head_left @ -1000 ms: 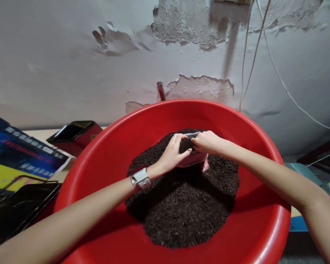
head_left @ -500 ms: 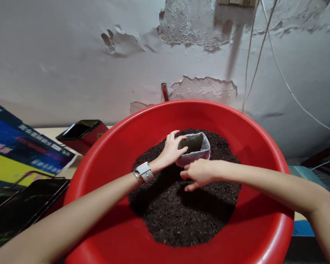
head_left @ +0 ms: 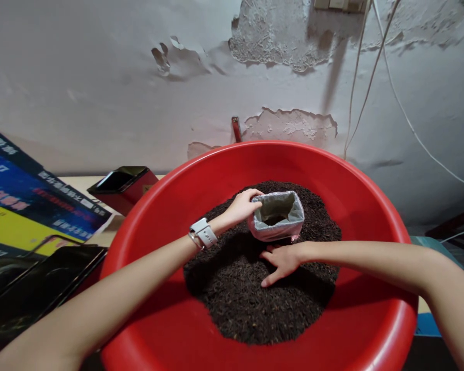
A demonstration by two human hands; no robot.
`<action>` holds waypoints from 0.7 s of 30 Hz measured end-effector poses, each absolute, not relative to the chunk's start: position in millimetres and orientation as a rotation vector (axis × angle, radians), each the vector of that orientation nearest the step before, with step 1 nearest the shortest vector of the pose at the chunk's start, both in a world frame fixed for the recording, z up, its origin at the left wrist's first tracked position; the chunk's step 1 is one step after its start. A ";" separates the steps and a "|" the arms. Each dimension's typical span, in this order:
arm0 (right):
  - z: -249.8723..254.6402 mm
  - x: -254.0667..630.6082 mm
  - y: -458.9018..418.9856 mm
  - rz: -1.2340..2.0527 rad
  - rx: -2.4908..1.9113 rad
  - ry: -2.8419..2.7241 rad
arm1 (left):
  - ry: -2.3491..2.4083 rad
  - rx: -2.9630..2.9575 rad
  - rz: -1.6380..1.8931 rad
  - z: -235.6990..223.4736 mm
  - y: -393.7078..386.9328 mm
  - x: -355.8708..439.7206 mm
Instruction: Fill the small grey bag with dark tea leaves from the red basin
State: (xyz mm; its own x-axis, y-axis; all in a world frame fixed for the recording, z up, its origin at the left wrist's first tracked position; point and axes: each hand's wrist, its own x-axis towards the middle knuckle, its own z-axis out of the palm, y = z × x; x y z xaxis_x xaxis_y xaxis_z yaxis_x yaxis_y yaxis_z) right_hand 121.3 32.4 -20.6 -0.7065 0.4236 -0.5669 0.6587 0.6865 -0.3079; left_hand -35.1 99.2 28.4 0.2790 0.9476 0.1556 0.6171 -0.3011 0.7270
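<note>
A big red basin [head_left: 371, 216] in front of me holds a mound of dark loose tea leaves [head_left: 251, 304]. A small pink pouch with a silver lining [head_left: 277, 221] stands on the mound, its mouth spread wide. My left hand [head_left: 243, 205], a white watch on its wrist, grips the pouch's left edge. My right hand [head_left: 281, 261] rests on the leaves just in front of the pouch, fingers stretched out and partly sunk in.
A red box with a black lid [head_left: 123, 183] sits left of the basin. A blue and yellow printed carton [head_left: 27, 206] and a black tray [head_left: 34, 288] lie further left. Behind is a peeling wall with hanging white cables [head_left: 375, 67].
My right hand let go of the pouch's mouth and came down onto the leaves in front of it. The pouch's mouth now stands wide. My left hand kept its hold.
</note>
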 end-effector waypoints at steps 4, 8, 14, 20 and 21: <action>-18.8 118.4 26.7 -0.652 0.832 2.544 | 1.213 2.142 0.556 47.7 89.9 -36.0; -22.1 117.9 19.3 -0.503 0.880 2.694 | 1.081 2.347 0.360 64.6 82.6 -39.4; -32.8 115.0 11.1 -0.576 0.929 2.608 | 1.111 2.493 0.309 64.3 84.0 -42.8; -38.7 115.3 11.6 -0.407 0.883 2.624 | 1.271 2.685 0.480 62.5 80.7 -37.1; -38.9 115.5 12.2 -0.398 0.880 2.623 | 1.257 2.709 0.559 68.2 75.4 -34.7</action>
State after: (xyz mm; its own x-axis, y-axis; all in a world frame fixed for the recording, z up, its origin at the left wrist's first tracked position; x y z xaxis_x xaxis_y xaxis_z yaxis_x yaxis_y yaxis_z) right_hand 115.5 12.2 -38.9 -0.7483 0.5248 -0.4059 0.6216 0.7684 -0.1525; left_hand -34.7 75.4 68.2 0.5913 0.7546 0.2846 0.7168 -0.6534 0.2434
